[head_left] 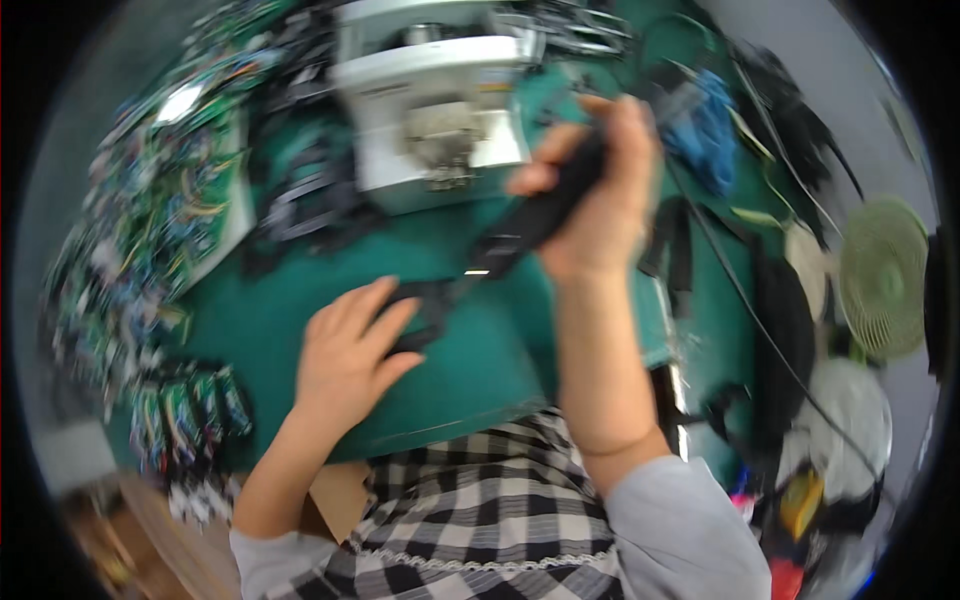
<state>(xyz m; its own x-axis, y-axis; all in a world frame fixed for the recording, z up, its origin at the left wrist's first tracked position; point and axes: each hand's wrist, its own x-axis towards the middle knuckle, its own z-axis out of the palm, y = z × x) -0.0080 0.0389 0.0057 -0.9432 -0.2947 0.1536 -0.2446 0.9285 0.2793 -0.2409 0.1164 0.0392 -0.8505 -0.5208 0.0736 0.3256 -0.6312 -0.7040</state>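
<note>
The right hand [598, 190] is raised above the table [470, 350], its fingers curled tight around the upper part of a black strap [535, 222], which runs down and to the left from the fist toward the other hand. The left hand [348, 352] lies flat and open on the green surface, fingers spread, with its fingertips pressing on the lower end of the strap, where a dark loop or buckle [420, 305] shows; motion blur keeps its exact shape from being told. Just behind the right hand stands a white machine [430, 100] with a metal fitting at its front. To the left of it lie heaps of black straps [305, 190], and farther left, stacks of green circuit boards [160, 200] with coloured wires. On the far right, a blue cloth [710, 130] lies near the table's edge, and a pale green fan [885, 275] stands beyond it. The person's checked garment [480, 500] fills the lower edge.
</note>
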